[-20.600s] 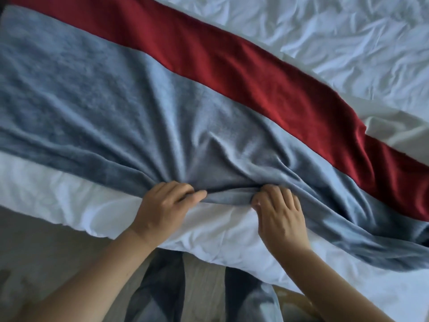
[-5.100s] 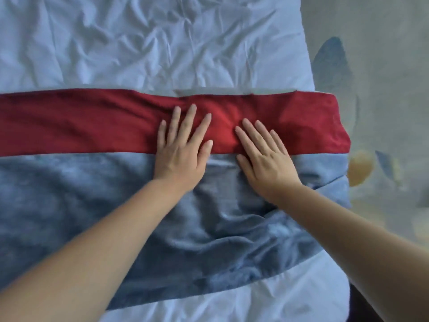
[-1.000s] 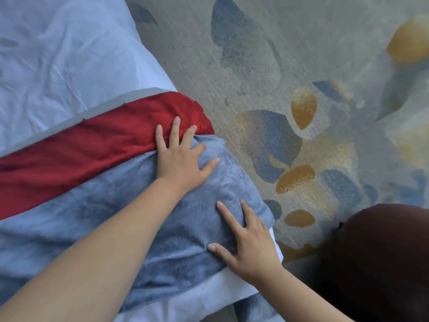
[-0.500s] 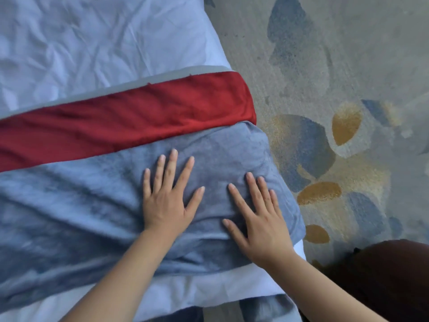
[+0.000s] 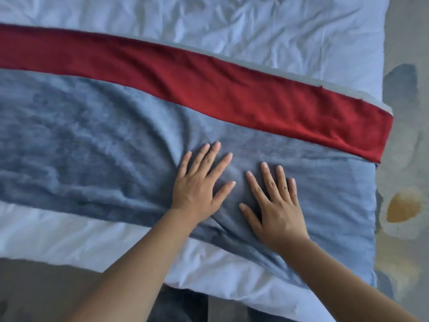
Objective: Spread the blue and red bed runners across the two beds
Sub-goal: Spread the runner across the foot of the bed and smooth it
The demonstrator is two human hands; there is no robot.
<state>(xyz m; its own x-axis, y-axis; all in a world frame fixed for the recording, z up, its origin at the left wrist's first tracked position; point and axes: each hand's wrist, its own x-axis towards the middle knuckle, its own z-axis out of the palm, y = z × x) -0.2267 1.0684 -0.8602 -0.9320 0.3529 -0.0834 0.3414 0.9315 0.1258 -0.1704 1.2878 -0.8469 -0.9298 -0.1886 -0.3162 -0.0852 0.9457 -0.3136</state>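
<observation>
1. Left hand (image 5: pixel 197 184) is down flat on the blue runner (image 5: pixel 92 140), palm pressed to the cloth, fingers spread apart and gripping nothing.
2. Right hand (image 5: pixel 276 205) lies just beside it, to the right and a touch nearer, also flat with fingers fanned open, nothing pinched.
3. Folds and creases gather in the blue runner around and left of the two hands; to the right of them the cloth looks smoother, out to the bed's right edge.
4. Touching the blue runner's far edge, the red runner (image 5: pixel 209 89) runs as a narrower band across the bed, slanting from far left to the right edge, where its end drops over the side.
5. Both runners lie on the white bed (image 5: pixel 278 31), with rumpled sheet showing beyond the red and a white strip nearer than the blue.
6. Off the right edge, patterned carpet (image 5: pixel 404 205) with blue and ochre patches.
</observation>
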